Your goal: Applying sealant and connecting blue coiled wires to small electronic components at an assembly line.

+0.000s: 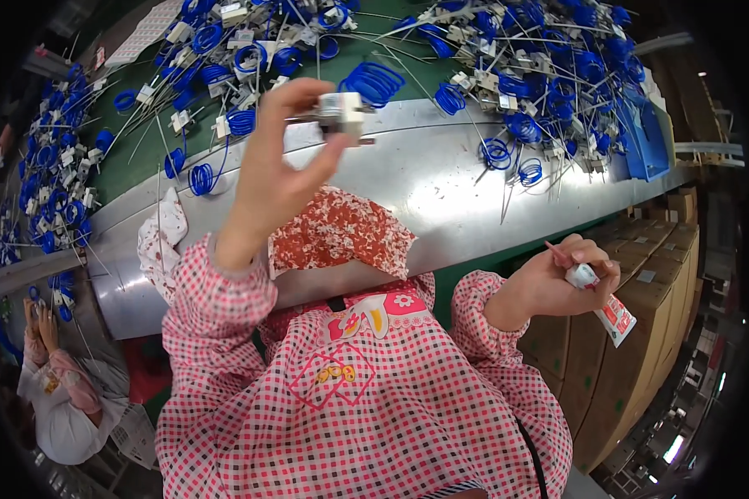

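Observation:
My left hand [281,158] is raised above the metal bench edge [441,179] and pinches a small white and metal block-shaped part [341,112] between thumb and fingers. My right hand [562,279] is off the bench at the right, closed around a small white and red glue tube [603,303] with a thin red nozzle pointing up-left. A red floral cloth [341,233] lies on the bench below the left hand. Both sleeves are pink checked.
Piles of blue coiled wires with white parts [524,75] cover the green belt [137,162] behind the metal strip. A white floral cloth [162,241] hangs at the left. Cardboard boxes [641,316] stack at the right. Another person [54,391] sits lower left.

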Motion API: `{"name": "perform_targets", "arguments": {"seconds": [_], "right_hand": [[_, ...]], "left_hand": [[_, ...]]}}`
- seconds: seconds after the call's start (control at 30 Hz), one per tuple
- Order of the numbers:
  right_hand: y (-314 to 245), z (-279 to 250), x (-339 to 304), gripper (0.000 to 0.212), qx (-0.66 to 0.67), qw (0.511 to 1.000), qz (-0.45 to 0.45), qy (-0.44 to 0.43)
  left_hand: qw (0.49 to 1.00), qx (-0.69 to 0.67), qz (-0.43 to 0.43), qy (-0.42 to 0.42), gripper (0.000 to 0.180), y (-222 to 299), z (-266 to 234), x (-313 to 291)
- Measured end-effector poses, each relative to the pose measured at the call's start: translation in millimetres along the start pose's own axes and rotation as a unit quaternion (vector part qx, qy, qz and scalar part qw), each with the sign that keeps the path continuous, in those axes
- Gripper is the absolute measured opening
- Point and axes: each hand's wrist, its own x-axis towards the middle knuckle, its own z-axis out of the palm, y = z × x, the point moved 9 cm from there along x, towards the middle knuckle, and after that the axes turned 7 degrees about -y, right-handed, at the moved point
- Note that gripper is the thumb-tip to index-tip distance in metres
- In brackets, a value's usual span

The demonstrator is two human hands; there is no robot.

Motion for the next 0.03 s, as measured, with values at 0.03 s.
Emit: {"name": "perform_targets", "arguments": {"seconds": [0.03], "right_hand": [[3.2,2.8,-0.3,0.022,0.002,1.000,0.001,-0.002]], "left_hand": [[0.981,-0.186,-0.044,0.017,0.048,-13.5,-6.1,-7.2]]}}
